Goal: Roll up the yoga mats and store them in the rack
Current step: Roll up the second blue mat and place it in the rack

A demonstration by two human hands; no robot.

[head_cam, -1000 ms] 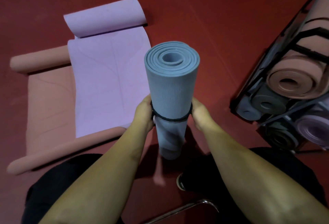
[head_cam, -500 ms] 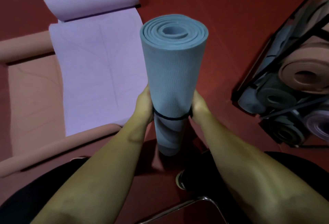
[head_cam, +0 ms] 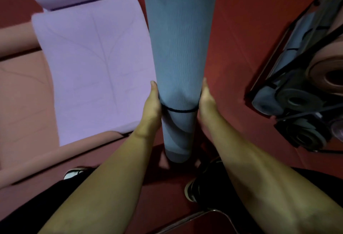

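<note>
A rolled blue-grey yoga mat (head_cam: 179, 47) stands upright in front of me, bound low down by a thin black band (head_cam: 179, 111). My left hand (head_cam: 152, 107) grips its left side at the band and my right hand (head_cam: 206, 100) grips its right side; the fingers wrap behind the roll, out of sight. A lilac mat (head_cam: 92, 62) lies mostly unrolled on the floor to the left, on top of a pink mat (head_cam: 22, 103). The black rack (head_cam: 278, 77) stands at the right with several rolled mats in it.
The floor (head_cam: 241, 20) is dark red. My shoes (head_cam: 194, 187) and dark trousers are below the roll. A curved metal bar (head_cam: 213, 213) lies at the bottom edge. A pink roll (head_cam: 326, 74) and grey rolls fill the rack's near end.
The blue-grey roll has come up closer to the camera, its top end nearly at the frame's upper edge. Both hands keep their hold at the band. The rack has shifted right in view.
</note>
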